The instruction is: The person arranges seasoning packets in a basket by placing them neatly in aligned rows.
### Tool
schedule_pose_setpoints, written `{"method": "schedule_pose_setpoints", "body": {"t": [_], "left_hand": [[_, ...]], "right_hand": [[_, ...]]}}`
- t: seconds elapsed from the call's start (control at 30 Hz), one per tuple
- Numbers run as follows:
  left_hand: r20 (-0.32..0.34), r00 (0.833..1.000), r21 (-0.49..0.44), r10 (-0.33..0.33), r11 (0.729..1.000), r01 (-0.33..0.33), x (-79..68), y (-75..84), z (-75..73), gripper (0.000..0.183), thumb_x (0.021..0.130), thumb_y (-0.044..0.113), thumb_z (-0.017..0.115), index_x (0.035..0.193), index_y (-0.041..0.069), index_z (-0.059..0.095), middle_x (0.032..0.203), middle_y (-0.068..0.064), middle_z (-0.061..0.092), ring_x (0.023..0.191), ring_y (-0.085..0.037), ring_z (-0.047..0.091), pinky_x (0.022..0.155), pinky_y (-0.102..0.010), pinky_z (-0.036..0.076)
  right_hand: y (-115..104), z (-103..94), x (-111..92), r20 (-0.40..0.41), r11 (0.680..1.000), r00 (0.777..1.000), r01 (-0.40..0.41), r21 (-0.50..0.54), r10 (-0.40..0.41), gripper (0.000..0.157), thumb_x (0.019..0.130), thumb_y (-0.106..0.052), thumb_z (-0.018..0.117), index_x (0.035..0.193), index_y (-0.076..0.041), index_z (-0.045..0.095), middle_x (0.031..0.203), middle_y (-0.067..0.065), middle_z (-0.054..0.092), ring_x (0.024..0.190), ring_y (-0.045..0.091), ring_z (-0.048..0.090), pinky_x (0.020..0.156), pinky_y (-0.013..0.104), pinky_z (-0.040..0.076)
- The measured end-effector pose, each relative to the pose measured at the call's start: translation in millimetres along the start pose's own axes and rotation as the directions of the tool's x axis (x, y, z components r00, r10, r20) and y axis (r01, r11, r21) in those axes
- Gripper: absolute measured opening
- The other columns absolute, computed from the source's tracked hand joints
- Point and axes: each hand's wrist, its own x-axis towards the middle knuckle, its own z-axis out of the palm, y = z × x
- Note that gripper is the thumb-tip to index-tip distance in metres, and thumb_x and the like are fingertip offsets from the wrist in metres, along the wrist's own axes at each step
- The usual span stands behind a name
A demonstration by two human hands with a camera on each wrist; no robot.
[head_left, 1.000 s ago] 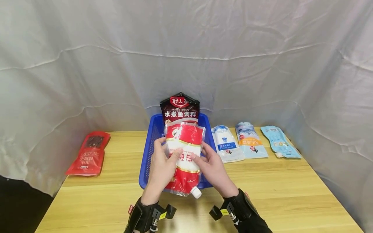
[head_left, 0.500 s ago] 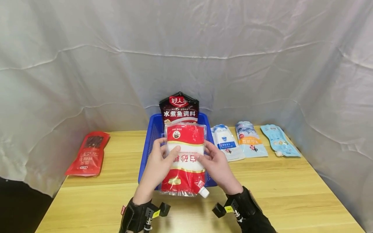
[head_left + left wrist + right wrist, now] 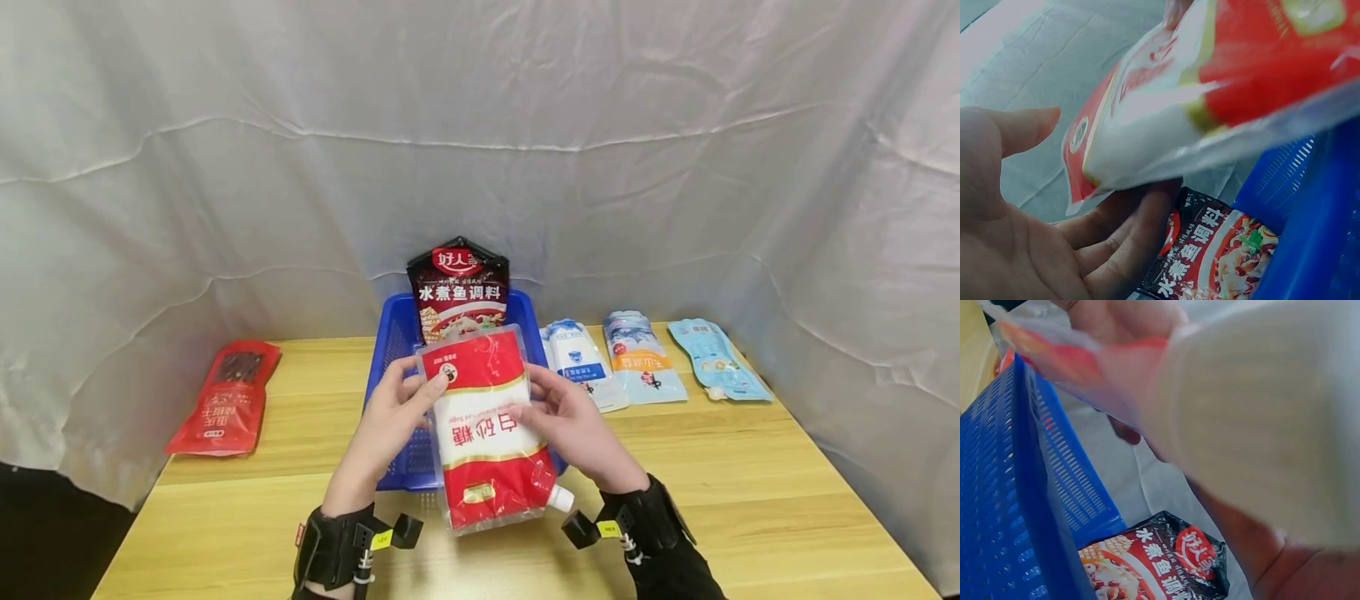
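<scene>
A red and white pouch of granulated sugar (image 3: 487, 433) with a white screw cap (image 3: 561, 498) is held tilted above the front of a blue plastic basket (image 3: 397, 333). My right hand (image 3: 581, 425) grips its right side, thumb on the printed face and fingers behind. At the left edge is my left hand (image 3: 390, 417); in the left wrist view its fingers (image 3: 1129, 231) lie under the pouch and its thumb stands off from it. A dark fish seasoning packet (image 3: 461, 292) leans upright at the back of the basket. In the right wrist view the cap (image 3: 1260, 419) blocks much of the picture.
A red packet of dried chilies (image 3: 228, 400) lies at the table's left. Right of the basket lie a white and blue packet (image 3: 585, 367), a blue and orange packet (image 3: 645, 358) and a light blue spouted pouch (image 3: 720, 358). Grey cloth (image 3: 480, 167) hangs behind.
The sugar pouch has come toward me and turned, its capped bottom corner swinging right. My left hand has shifted left and its thumb has moved to the pouch's edge.
</scene>
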Motion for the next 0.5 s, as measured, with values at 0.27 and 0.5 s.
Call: {"method": "schedule_pose_setpoints", "body": {"t": [0.27,0.5], "left_hand": [[0.067,0.997,-0.065,-0.045,0.997,0.05,2.5,-4.2,-9.2,0.058,0.098,0.024,0.071,0.148,0.008,0.046,0.126,-0.022,0.066,0.099,-0.027,0.071,0.081,-0.036,0.062],[0.071,0.997,-0.098,-0.043,0.994,0.05,2.8,-5.0,-10.3,0.052,0.098,0.02,0.072,0.141,0.004,0.05,0.127,-0.023,0.065,0.096,-0.028,0.073,0.077,-0.036,0.063]], "right_hand": [[-0.5,-1.2,-3.5,0.121,1.0,0.993,0.009,-0.027,-0.006,0.067,0.1,-0.017,0.071,0.157,0.0,0.04,0.131,0.024,0.065,0.105,0.032,0.073,0.083,0.042,0.064],[0.0,1.0,-3.7,0.152,1.0,0.988,0.009,-0.01,-0.008,0.066,0.101,-0.017,0.07,0.157,0.0,0.039,0.133,0.024,0.064,0.107,0.033,0.073,0.083,0.043,0.064]]}}
